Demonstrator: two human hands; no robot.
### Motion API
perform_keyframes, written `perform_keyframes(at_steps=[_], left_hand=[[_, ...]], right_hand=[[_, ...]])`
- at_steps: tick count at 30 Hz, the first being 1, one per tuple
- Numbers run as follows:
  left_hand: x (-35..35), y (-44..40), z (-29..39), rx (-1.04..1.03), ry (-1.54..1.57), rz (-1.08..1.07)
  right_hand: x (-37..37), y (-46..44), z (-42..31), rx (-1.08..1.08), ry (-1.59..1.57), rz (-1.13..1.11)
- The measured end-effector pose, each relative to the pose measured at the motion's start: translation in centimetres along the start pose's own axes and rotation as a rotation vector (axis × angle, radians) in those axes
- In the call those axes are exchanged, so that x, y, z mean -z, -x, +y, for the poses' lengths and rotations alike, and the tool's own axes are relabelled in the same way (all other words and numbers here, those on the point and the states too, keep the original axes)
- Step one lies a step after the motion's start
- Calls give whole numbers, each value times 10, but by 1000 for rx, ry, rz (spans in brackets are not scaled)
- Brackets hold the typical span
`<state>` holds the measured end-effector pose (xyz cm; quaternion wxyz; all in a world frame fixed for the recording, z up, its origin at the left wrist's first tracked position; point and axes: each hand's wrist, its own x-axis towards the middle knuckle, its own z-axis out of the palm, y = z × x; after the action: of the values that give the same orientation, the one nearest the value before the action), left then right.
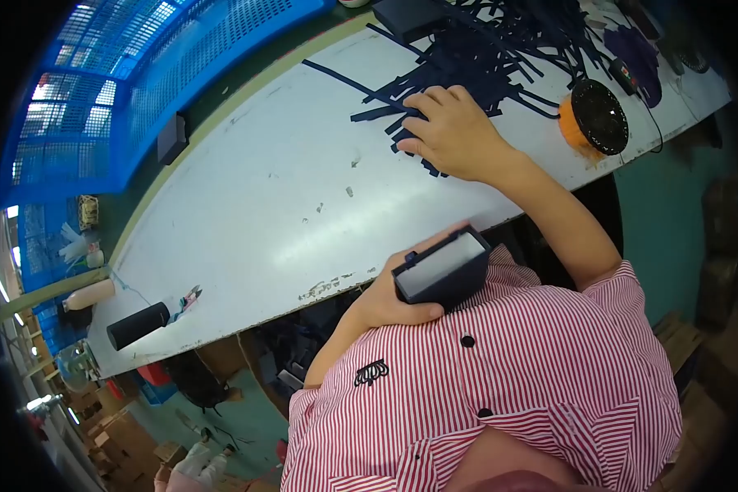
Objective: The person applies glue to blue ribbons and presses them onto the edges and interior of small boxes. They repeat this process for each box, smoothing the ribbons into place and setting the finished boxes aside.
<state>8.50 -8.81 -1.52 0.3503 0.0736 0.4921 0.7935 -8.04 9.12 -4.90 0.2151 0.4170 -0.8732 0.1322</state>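
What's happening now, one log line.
left hand: holding dark box | right hand: at navy strips | strips: on white table

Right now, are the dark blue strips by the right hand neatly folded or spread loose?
Spread loose: the dark blue strips lie tangled on the white table, their ends pointing different ways.

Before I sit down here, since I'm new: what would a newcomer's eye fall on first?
Probably the tangle of dark strips on the far side of the table, with the right hand at its near edge. Then the box in the left hand, against the striped shirt, and the blue basket at upper left.
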Motion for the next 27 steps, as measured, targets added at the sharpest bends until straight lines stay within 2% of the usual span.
perform_keyframes(at_steps=[3, 7, 10, 12, 13, 18, 22, 25, 26, 27], left_hand=[[-1, 6, 16, -146, -249, 119], [16, -11, 37, -360, -850, 293], [9, -18, 52, -398, -1125, 325], [4, -24, 61, -405, -1308, 308], [1, -28, 65, -420, -1349, 293], [-18, -43, 63, -439, -1439, 217], [-25, -47, 60, -504, -1397, 111], [-29, -46, 60, -472, -1244, 30], [-29, -47, 61, -450, -1206, -17], [-29, -47, 62, -431, -1170, -68]], right_hand=[[4, -1, 4, 6, 74, -63], [10, -5, 13, 31, -32, -2], [61, -4, 6, -62, -350, 34], [90, 1, 0, -288, -824, 0], [101, 5, -2, -408, -1056, -12], [133, 28, -8, -465, -1355, -54], [147, 52, -13, -499, -1543, 51], [139, 65, -4, -515, -1242, 241], [133, 65, -9, -522, -1265, 304], [134, 65, -15, -483, -1244, 241]])
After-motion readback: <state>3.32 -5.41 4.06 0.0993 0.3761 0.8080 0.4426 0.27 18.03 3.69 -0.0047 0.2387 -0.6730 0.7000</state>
